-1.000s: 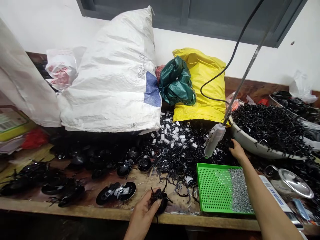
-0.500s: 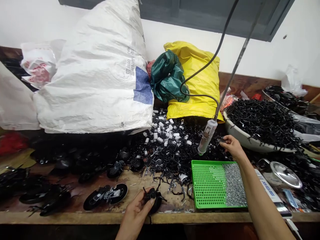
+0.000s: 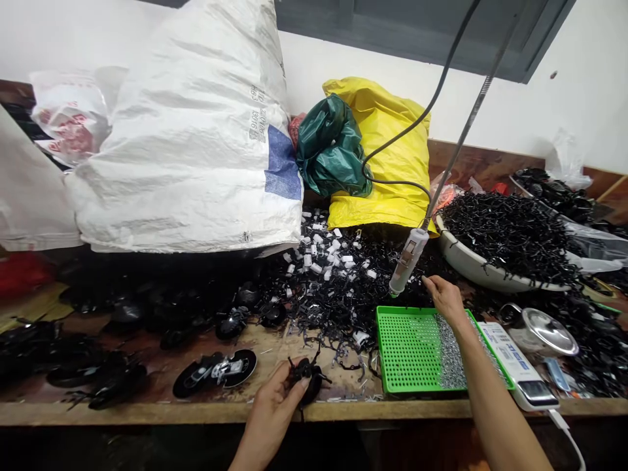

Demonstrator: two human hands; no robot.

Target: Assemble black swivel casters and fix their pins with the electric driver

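My left hand is closed around a black toy motorcycle just above the bench's front edge; thin black arms stick out of it. Over the pile of small black plastic parts, my right hand has its fingertips pinched together. Whatever they hold is too small and dark to make out. Just left of those fingertips hangs an electric screwdriver, tip down. Below it lies a green perforated tray with small silvery screws heaped along its right side.
Toy motorcycles stand at the left, one with grey parts nearest. A white sack and a yellow sack rise behind. At the right are a white basin of black parts, a power bank and a lidded metal pot.
My right hand has moved left, closer to the hanging screwdriver, fingers still pinched. My left hand keeps its hold on the toy motorcycle. The whole view has shifted a little.
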